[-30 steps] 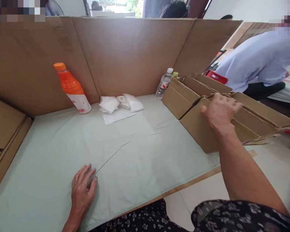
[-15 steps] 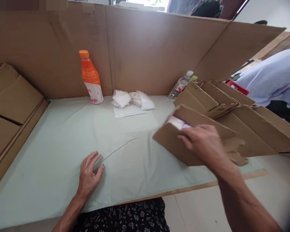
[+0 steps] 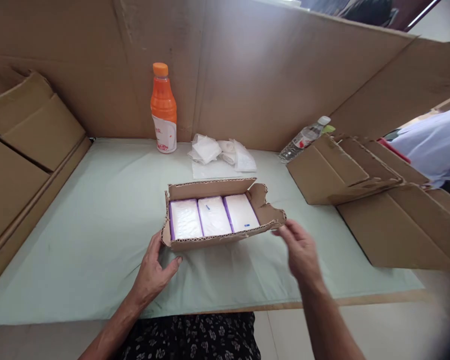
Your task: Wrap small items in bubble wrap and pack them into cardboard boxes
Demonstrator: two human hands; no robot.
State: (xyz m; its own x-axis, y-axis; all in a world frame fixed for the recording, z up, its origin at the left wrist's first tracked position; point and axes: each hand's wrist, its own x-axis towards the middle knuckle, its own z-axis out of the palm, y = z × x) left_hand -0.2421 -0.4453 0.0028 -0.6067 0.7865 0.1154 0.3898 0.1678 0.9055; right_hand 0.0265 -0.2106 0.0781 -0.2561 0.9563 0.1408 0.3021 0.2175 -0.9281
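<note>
An open cardboard box lies in the middle of the pale green table cover. Three white packs with purple edges lie side by side in it. My left hand rests at the box's front left corner, thumb and fingers spread, touching the cardboard. My right hand hovers just off the box's torn right flap, fingers loosely apart, holding nothing.
An orange bottle and crumpled white wrappers stand at the back. A clear water bottle leans by stacked cardboard boxes on the right. More boxes lie left. Cardboard walls ring the table. A person's pale sleeve shows far right.
My right hand took a box from the right-hand stack, carried it left and set it down open at the table's middle, then let go. My left hand moved up to its front corner.
</note>
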